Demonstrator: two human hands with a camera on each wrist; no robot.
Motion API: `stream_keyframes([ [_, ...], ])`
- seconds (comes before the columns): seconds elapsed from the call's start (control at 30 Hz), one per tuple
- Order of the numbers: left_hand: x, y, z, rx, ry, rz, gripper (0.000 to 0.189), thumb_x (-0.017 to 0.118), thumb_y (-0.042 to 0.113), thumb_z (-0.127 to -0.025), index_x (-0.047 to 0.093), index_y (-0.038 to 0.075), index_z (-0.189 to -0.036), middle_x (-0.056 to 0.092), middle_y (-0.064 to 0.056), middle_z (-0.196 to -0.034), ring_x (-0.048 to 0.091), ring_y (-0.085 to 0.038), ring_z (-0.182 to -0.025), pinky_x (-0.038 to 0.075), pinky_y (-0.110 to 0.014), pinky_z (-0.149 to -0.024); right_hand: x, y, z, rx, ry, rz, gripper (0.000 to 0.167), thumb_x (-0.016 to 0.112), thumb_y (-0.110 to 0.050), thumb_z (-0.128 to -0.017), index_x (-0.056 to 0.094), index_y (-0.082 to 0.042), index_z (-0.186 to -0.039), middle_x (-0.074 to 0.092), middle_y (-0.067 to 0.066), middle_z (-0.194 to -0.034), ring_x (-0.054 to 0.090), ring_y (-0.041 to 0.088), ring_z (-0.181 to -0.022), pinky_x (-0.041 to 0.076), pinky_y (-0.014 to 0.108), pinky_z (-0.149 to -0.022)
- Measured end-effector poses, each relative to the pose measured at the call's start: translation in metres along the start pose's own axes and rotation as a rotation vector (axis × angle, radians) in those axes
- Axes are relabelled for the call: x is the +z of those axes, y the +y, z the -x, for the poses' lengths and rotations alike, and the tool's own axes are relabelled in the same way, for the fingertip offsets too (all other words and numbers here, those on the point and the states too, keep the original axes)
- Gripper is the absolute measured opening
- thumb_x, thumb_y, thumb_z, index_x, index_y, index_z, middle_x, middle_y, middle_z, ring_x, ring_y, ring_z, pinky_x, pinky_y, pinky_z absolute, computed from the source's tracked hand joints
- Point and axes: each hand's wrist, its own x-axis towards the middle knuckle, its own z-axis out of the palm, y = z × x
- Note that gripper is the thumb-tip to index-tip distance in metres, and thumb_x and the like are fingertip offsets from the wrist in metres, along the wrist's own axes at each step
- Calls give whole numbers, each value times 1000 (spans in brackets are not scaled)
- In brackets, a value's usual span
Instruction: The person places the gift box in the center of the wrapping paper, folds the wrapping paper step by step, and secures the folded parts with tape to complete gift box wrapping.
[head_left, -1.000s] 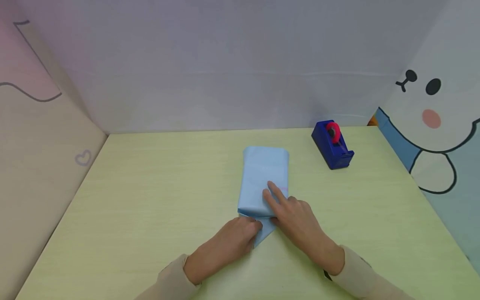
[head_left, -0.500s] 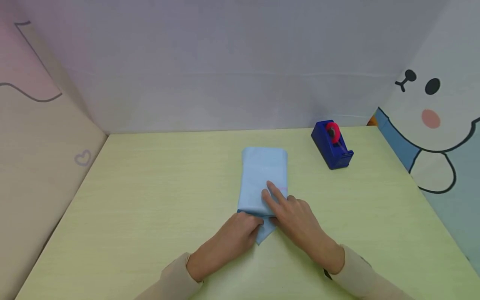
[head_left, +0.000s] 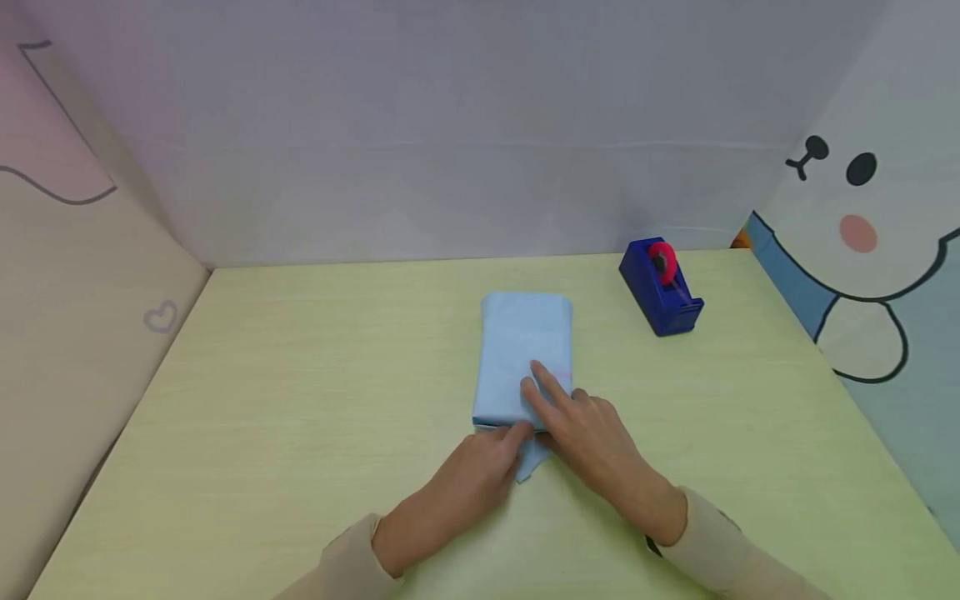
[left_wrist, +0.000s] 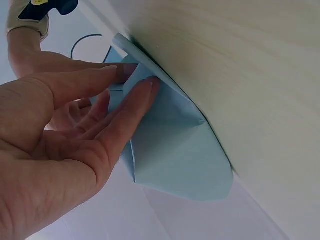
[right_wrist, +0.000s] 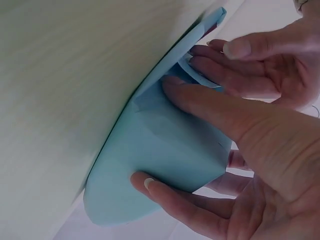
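Note:
A flat, box-shaped package wrapped in light blue paper [head_left: 525,342] lies on the table. At its near end a pointed paper flap [head_left: 531,458] sticks out toward me, its layers part-folded. My right hand [head_left: 600,442] holds the package's near right corner, fingers spread over the top and side. In the right wrist view its thumb [right_wrist: 200,97] presses into the folded end. My left hand [head_left: 476,475] is at the left of the same end. Its fairly straight fingers [left_wrist: 132,112] push against the paper fold, with the thumb held apart. What lies inside the wrapping is hidden.
A blue tape dispenser [head_left: 660,287] with a red-cored roll stands at the back right of the pale yellow table [head_left: 300,375]. Printed cloth walls [head_left: 450,167] enclose the table at the back and both sides.
My left hand has moved slightly up and right along the near end, and its fingers now press into the fold. Less of the flap shows. The right hand keeps its hold.

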Motion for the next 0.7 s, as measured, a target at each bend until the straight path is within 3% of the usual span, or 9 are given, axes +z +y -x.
stream_keyframes([
  [0.13,1,3,10,57,-26,-192,21,75,-4,-85,62,5,-99,60,-3,-90,59,-15,-77,50,-23,-54,-1,0,0,4,-14,4,70,96,-25,-72,56,-8,-126,61,16,-138,47,23,-51,41,31,-40],
  [0.3,5,5,18,147,4,-422,29,80,1,-78,70,6,-105,59,-5,-109,58,-16,-94,54,-21,-68,-1,0,-1,0,-12,10,70,96,-24,-71,55,-8,-126,61,16,-137,47,23,-50,42,31,-41],
  [0.4,8,5,18,153,7,-454,33,80,2,-81,70,5,-112,58,-5,-111,55,-15,-92,52,-21,-75,-1,0,-2,-3,-8,11,69,96,-25,-71,55,-8,-125,61,16,-137,47,23,-50,43,31,-41],
  [0.7,13,5,16,179,41,-577,30,74,11,-88,69,4,-117,58,-5,-102,51,-13,-86,47,-19,-69,-1,2,-3,-10,-18,3,69,96,-24,-71,55,-8,-125,61,14,-138,49,24,-51,44,31,-42],
])
